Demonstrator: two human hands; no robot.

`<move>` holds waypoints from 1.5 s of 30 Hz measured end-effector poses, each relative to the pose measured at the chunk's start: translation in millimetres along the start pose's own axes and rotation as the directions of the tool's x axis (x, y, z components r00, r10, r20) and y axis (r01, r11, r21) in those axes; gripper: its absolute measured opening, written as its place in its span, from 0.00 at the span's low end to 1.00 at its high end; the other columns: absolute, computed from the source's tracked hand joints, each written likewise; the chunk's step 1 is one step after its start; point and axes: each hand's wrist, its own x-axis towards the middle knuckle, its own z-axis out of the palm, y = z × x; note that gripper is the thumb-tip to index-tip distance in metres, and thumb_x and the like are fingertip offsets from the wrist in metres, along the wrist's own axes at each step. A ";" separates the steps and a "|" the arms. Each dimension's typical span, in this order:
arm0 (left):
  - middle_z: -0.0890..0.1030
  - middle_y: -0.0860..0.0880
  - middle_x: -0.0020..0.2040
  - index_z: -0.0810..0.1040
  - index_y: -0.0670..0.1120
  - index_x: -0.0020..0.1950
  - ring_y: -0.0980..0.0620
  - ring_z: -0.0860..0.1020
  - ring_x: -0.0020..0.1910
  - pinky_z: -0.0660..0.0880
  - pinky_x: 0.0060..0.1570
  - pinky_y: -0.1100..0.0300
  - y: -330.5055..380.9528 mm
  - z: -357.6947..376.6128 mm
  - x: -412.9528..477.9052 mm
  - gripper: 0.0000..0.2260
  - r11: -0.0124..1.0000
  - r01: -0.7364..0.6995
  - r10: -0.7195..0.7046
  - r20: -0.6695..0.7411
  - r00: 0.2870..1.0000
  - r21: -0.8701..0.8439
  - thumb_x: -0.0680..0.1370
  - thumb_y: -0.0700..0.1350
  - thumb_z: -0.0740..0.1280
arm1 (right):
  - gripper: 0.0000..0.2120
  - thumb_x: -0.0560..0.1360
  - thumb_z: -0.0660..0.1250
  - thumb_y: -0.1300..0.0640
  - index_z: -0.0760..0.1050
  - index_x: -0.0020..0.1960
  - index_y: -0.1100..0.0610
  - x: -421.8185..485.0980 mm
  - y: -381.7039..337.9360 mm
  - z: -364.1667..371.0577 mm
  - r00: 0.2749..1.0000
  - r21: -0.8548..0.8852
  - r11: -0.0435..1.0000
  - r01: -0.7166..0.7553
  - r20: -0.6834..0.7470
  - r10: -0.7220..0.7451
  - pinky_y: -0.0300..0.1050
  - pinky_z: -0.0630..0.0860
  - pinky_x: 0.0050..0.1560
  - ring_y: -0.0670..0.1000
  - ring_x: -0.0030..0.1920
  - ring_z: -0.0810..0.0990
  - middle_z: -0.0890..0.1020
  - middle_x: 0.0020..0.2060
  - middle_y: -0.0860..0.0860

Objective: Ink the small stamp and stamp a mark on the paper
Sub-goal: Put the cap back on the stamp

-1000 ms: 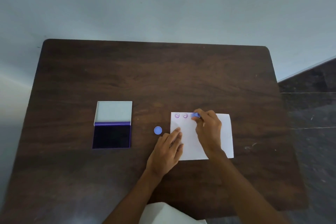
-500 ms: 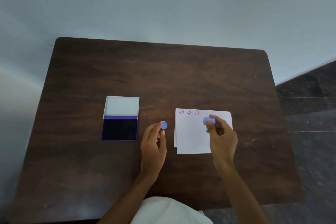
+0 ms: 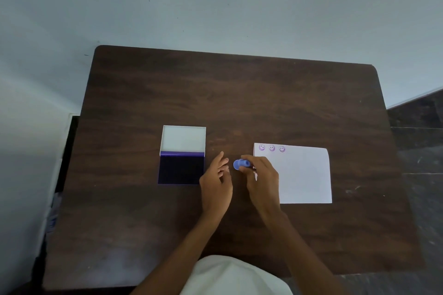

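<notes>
My right hand (image 3: pixel 261 182) is shut on the small blue stamp (image 3: pixel 241 164), held sideways just above the table with its round end facing left, at the paper's left edge. My left hand (image 3: pixel 215 182) hovers a finger's width left of that round end, fingers apart, nothing visible in it. The white paper (image 3: pixel 304 175) lies to the right and carries three purple smiley marks (image 3: pixel 272 148) along its top left. The open ink pad (image 3: pixel 181 170), dark purple with its white lid (image 3: pixel 183 137) folded back, sits left of my left hand. No separate blue cap shows on the table.
Everything rests on a dark wooden table (image 3: pixel 239 98) set against a pale wall. A dark tiled floor (image 3: pixel 419 151) lies off the table's right edge. My white clothing (image 3: pixel 235 275) covers the near edge.
My right hand carried the stamp off the paper leftward after a third mark appeared. My left hand left the paper, reached the blue cap, and both hands now meet between pad and paper.
</notes>
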 end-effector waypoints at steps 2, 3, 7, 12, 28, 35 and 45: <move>0.81 0.50 0.64 0.72 0.48 0.72 0.57 0.78 0.63 0.66 0.47 0.84 1.5 -1.1 0.7 0.19 1.000 0.017 -0.017 0.020 1.000 -0.006 0.81 0.38 0.64 | 0.12 0.77 0.67 0.57 0.77 0.58 0.62 1.1 -0.9 3.5 0.999 0.023 0.999 -0.048 0.025 0.047 0.37 0.67 0.57 0.55 0.53 0.79 0.82 0.56 0.59; 0.81 0.50 0.64 0.72 0.48 0.72 0.56 0.78 0.62 0.65 0.49 0.83 2.3 -1.5 0.5 0.19 1.000 0.020 -0.019 0.026 0.999 -0.007 0.81 0.38 0.64 | 0.12 0.77 0.67 0.57 0.77 0.58 0.62 0.6 -0.8 4.7 0.998 0.033 0.997 -0.063 0.032 0.062 0.36 0.67 0.56 0.54 0.53 0.79 0.82 0.57 0.59; 0.81 0.51 0.63 0.72 0.49 0.72 0.55 0.78 0.63 0.66 0.56 0.73 5.2 -2.4 -1.2 0.19 1.000 0.021 -0.021 0.046 0.999 0.005 0.81 0.41 0.65 | 0.15 0.77 0.67 0.57 0.75 0.61 0.62 -1.5 1.9 8.4 0.993 0.001 0.996 -0.091 0.071 0.091 0.37 0.66 0.59 0.57 0.56 0.79 0.80 0.59 0.59; 0.81 0.50 0.64 0.72 0.49 0.72 0.54 0.79 0.61 0.67 0.56 0.72 6.6 -2.9 -1.7 0.19 1.000 0.016 -0.017 0.060 0.998 0.019 0.81 0.42 0.65 | 0.17 0.77 0.67 0.57 0.73 0.63 0.63 -1.9 0.7 11.0 0.986 -0.037 0.992 -0.121 0.112 0.124 0.43 0.67 0.64 0.58 0.60 0.77 0.78 0.62 0.60; 0.81 0.49 0.63 0.72 0.49 0.72 0.61 0.76 0.55 0.67 0.57 0.72 5.6 -1.8 0.7 0.19 0.999 -0.005 0.003 0.063 0.998 0.042 0.81 0.44 0.66 | 0.22 0.78 0.65 0.53 0.67 0.69 0.58 -0.4 0.4 13.9 0.960 -0.124 0.983 -0.132 0.231 0.158 0.44 0.63 0.70 0.54 0.66 0.72 0.71 0.69 0.56; 0.83 0.47 0.60 0.73 0.47 0.71 0.65 0.74 0.48 0.61 0.44 0.89 4.4 1.2 0.7 0.19 0.997 -0.029 0.026 0.046 0.999 0.075 0.80 0.41 0.66 | 0.24 0.76 0.67 0.54 0.67 0.69 0.59 -2.9 5.2 15.6 0.957 -0.158 0.983 -0.092 0.260 0.131 0.45 0.64 0.70 0.56 0.65 0.72 0.72 0.69 0.58; 0.81 0.47 0.62 0.71 0.48 0.73 0.52 0.79 0.59 0.67 0.58 0.68 8.6 -4.2 0.0 0.20 0.997 -0.018 0.012 0.074 0.997 0.080 0.81 0.43 0.65 | 0.19 0.78 0.64 0.55 0.68 0.67 0.57 0.7 7.5 13.4 0.959 -0.039 0.988 -0.150 0.238 0.155 0.34 0.61 0.62 0.51 0.61 0.72 0.72 0.68 0.57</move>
